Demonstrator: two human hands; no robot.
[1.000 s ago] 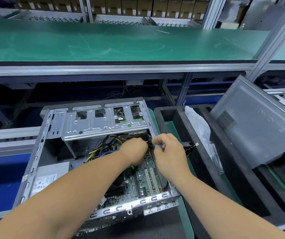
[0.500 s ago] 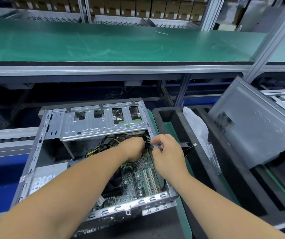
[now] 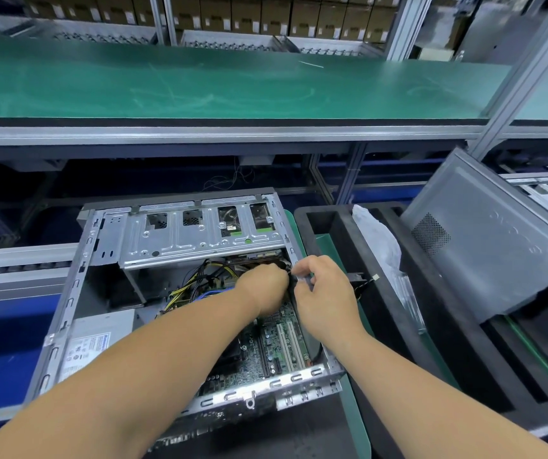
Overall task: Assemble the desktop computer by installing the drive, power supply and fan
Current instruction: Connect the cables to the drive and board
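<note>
Case: open silver metal computer case (image 3: 180, 293) on green-matted table (image 3: 352, 425).
Left hand (image 3: 262, 289): inside case, grip curled on black cable (image 3: 287, 279).
Right hand (image 3: 324, 293): grip pinching same cable at case's right wall.
Supply: grey power supply box (image 3: 97, 342) in case's near-left corner.

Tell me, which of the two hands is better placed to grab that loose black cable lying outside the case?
Probably the right hand: it sits at the case's right wall, nearest the black cable. The left hand is deeper inside, among the wires.
</note>
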